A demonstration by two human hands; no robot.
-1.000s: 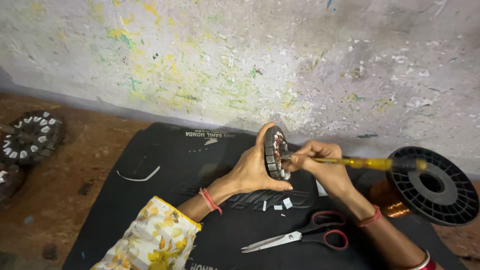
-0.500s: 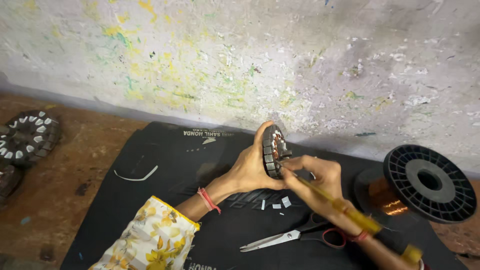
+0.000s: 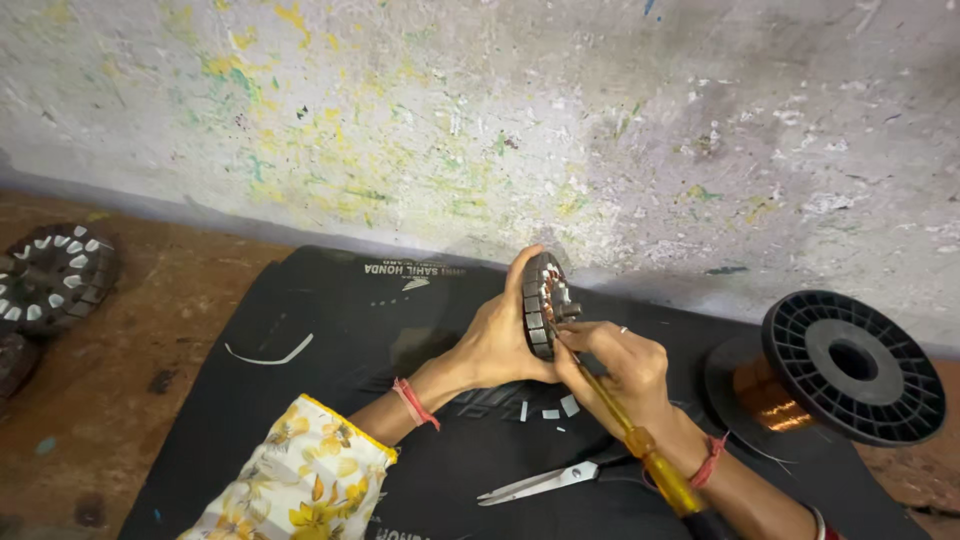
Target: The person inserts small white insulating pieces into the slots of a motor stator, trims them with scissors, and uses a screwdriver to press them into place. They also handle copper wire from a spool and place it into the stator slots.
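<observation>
My left hand (image 3: 498, 338) grips a round slotted motor stator (image 3: 541, 303), holding it upright on edge over a black mat (image 3: 330, 350). My right hand (image 3: 620, 365) holds a tool with a yellow handle (image 3: 655, 465); its tip rests against the stator's lower face. The handle points back toward me, along my right forearm. A few small white paper strips (image 3: 553, 410) lie on the mat just below both hands.
Scissors (image 3: 545, 482) lie on the mat near my right wrist. A black spool of copper wire (image 3: 835, 370) lies at the right. Another stator (image 3: 52, 278) sits on the brown floor at far left. A paint-flecked wall (image 3: 500, 120) stands behind. A curved white strip (image 3: 268, 356) lies on the mat's left.
The tool's handle swung from pointing right to pointing down toward me, with its tip staying at the stator. My left hand kept the stator in place.
</observation>
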